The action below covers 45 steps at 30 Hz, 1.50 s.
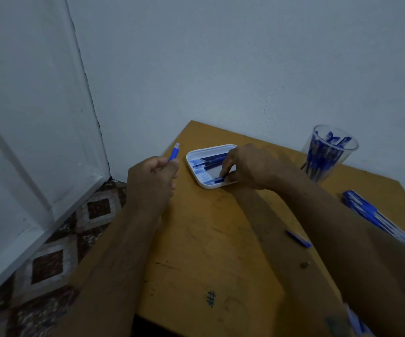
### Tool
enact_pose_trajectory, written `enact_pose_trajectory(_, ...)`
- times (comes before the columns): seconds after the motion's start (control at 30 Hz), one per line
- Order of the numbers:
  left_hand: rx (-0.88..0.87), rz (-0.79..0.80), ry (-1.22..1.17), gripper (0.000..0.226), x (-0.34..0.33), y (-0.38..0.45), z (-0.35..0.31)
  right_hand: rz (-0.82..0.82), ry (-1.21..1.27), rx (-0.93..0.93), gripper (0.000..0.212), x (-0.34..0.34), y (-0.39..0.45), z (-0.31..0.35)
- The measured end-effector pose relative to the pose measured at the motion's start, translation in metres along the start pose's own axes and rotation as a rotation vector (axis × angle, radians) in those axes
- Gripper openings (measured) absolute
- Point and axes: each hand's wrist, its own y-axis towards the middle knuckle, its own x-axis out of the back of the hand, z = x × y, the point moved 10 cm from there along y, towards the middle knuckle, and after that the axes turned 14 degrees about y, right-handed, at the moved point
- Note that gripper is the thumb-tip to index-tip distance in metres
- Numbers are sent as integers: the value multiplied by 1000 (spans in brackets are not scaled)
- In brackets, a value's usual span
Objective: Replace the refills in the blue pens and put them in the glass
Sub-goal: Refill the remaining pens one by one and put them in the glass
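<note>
My left hand grips a blue pen barrel that sticks up out of the fist, left of the table's edge. My right hand reaches into a white tray and pinches a dark blue refill near the tray's front rim. Several more refills lie in the tray. A clear glass at the back right holds several blue pens. A bundle of blue pens lies at the right edge of the table.
A small blue pen part lies on the wooden table beside my right forearm, with a tiny dark piece nearer to me. White walls stand behind and to the left; patterned floor lies below left.
</note>
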Motion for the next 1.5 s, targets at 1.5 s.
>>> enact_pose_trajectory(1.5, -466, 703, 115, 11, -188, -165, -63, -789, 1387, -81, 16, 11, -248, -139)
